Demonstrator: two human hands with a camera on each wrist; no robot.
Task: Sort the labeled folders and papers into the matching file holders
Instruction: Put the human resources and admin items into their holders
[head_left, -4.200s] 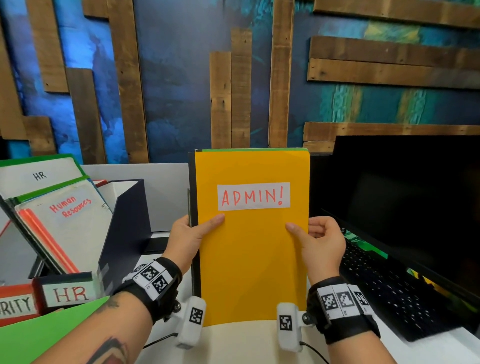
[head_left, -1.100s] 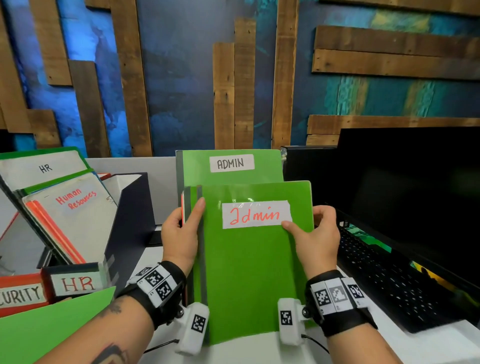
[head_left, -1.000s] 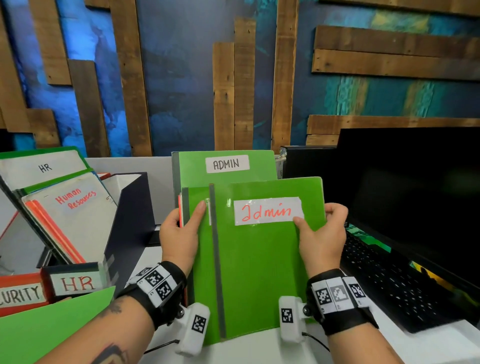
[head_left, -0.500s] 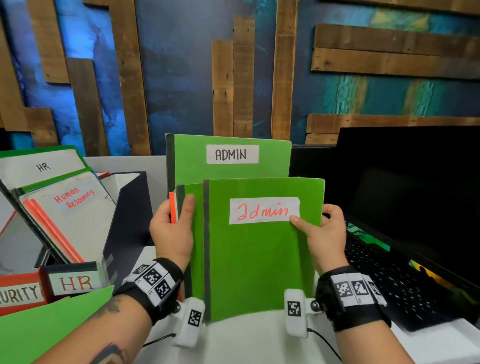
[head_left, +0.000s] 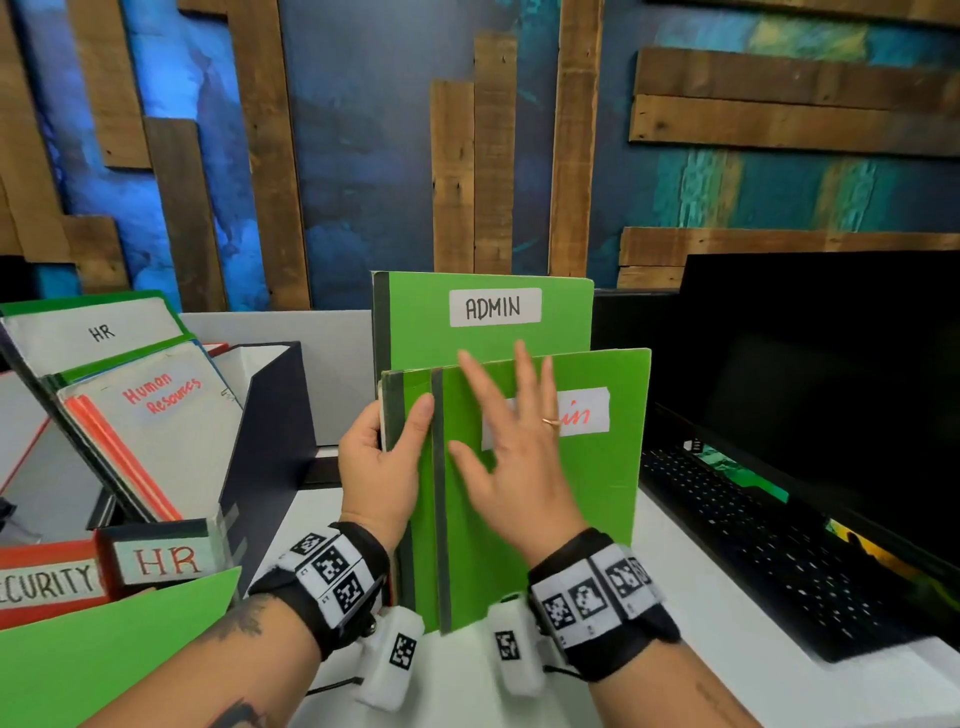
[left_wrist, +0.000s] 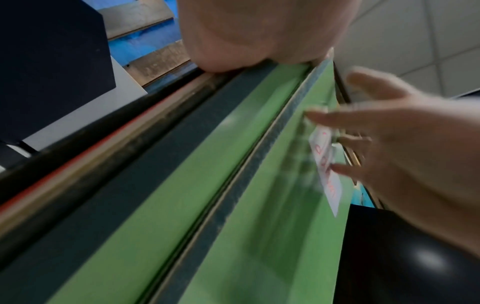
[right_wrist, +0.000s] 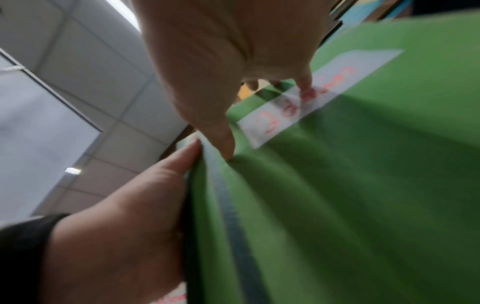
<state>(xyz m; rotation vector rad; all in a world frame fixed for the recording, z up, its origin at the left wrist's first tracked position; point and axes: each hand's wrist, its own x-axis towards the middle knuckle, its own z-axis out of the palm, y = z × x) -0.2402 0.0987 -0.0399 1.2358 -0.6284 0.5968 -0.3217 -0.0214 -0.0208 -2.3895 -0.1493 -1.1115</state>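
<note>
Green folders stand upright on the table (head_left: 727, 691), the rear folder (head_left: 483, 317) labelled "ADMIN", the front folder (head_left: 597, 467) with red writing half hidden beneath the flat, spread-fingered right hand (head_left: 511, 457), while the left hand (head_left: 382, 467) grips the stack's left edge, right of the "HR" holder (head_left: 161, 558).

wristbands (head_left: 332, 577): black, 2, checkered tags | ring (head_left: 550, 422) | forearm tattoo (head_left: 244, 621)

The right hand (head_left: 511, 457) covers the first letters of the front green folder's (head_left: 597, 493) red label, leaving only "in" readable. Left of that folder, the red holder's label (head_left: 47, 582) is cut to "CURITY". Both wrist views are blurred.
</note>
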